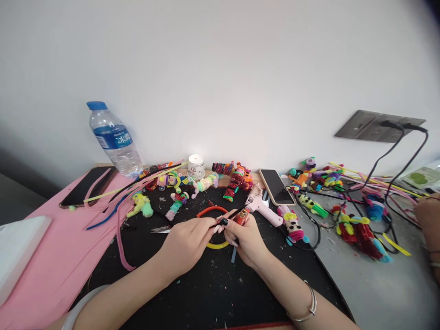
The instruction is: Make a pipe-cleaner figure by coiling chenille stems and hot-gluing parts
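My left hand and my right hand meet over a black mat, fingers pinched together. The left fingertips close on the end of a thin dark stick or pipe cleaner. My right hand grips a small red lighter-like object. Under the hands lie a red ring and a yellow ring. A pink-white glue gun lies just beyond my right hand, and small scissors lie left of my left hand.
Pipe-cleaner figures crowd the back of the desk. A water bottle, a white jar, a phone and a dark phone on pink paper are there. Cables run to a wall socket. Another person's hand is at right.
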The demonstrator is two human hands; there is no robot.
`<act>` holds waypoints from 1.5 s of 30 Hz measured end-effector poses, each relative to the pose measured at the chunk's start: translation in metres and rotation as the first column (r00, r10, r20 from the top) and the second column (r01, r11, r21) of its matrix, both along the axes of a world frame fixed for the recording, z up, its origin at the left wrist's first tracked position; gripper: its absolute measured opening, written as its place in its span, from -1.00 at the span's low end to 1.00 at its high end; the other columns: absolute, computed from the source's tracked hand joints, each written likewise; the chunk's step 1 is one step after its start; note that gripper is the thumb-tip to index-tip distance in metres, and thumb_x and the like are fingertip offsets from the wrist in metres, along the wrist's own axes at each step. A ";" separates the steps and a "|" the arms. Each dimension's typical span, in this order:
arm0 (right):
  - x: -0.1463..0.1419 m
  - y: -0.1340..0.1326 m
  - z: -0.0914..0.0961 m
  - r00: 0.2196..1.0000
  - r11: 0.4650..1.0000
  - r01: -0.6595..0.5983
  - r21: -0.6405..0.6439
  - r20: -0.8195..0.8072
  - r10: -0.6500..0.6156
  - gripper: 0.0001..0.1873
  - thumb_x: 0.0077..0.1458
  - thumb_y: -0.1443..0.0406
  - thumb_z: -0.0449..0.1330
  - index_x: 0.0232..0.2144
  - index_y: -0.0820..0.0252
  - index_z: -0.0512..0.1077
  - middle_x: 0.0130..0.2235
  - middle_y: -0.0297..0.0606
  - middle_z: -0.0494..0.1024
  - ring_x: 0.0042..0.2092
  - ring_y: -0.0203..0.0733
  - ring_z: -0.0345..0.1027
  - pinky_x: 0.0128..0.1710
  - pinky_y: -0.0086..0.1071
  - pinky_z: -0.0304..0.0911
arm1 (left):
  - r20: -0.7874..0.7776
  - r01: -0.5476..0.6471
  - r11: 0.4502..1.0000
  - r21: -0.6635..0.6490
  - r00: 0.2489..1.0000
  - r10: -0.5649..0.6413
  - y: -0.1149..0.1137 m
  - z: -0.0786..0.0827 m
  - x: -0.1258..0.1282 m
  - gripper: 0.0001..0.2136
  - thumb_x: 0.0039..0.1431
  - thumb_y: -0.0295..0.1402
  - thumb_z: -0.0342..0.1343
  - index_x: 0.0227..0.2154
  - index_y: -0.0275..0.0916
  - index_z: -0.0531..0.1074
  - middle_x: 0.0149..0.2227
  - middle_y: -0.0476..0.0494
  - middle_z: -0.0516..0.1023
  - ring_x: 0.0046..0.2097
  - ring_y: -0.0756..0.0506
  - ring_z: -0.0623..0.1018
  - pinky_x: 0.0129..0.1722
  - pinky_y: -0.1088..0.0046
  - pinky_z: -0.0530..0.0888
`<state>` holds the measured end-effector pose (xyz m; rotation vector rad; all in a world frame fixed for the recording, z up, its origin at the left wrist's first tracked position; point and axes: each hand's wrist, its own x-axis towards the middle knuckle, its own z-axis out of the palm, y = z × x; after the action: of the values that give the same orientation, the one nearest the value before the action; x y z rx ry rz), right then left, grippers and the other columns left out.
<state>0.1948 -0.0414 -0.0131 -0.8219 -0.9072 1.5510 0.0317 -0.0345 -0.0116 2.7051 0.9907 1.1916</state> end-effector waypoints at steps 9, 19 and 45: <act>0.008 0.007 -0.002 0.994 0.997 0.060 0.043 -0.096 -0.056 -0.74 -0.01 0.16 0.26 -0.35 0.24 0.43 -0.59 -0.43 0.34 -0.67 -0.52 -0.19 -0.69 -0.54 -0.21 | 0.050 -0.099 0.985 0.138 0.994 0.093 0.010 0.013 -0.015 -0.91 0.21 -0.51 -0.01 -0.31 -0.27 0.38 -0.39 -0.09 0.54 -0.35 -0.02 0.52 -0.29 0.46 0.45; 0.017 0.013 0.000 0.984 0.999 0.008 -0.043 -0.177 -0.015 -0.45 0.09 -0.07 0.01 -0.70 0.20 0.19 -0.72 -0.50 0.01 -0.66 -0.44 -0.26 -0.66 -0.52 -0.25 | 0.068 -0.231 0.943 0.241 0.973 0.222 0.006 0.026 -0.024 -0.92 0.20 -0.49 0.02 -0.39 -0.25 0.36 -0.55 -0.01 0.48 -0.53 0.00 0.45 -0.51 0.50 0.32; 0.016 0.019 -0.011 0.982 0.973 0.170 -0.158 0.115 -0.153 -0.58 0.06 0.21 -0.14 -0.79 0.13 0.08 -0.78 -0.51 -0.06 -0.73 -0.44 -0.33 -0.72 -0.48 -0.41 | -0.054 -0.082 0.996 0.016 0.995 0.083 -0.001 0.007 -0.010 -0.79 0.26 -0.48 -0.09 -0.50 -0.28 0.28 -0.65 0.09 0.26 -0.62 0.07 0.32 -0.56 0.51 0.18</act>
<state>0.2110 -0.0228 -0.0242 -1.0773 -0.7697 1.4663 0.0221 -0.0352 -0.0050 2.7469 1.1155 1.1469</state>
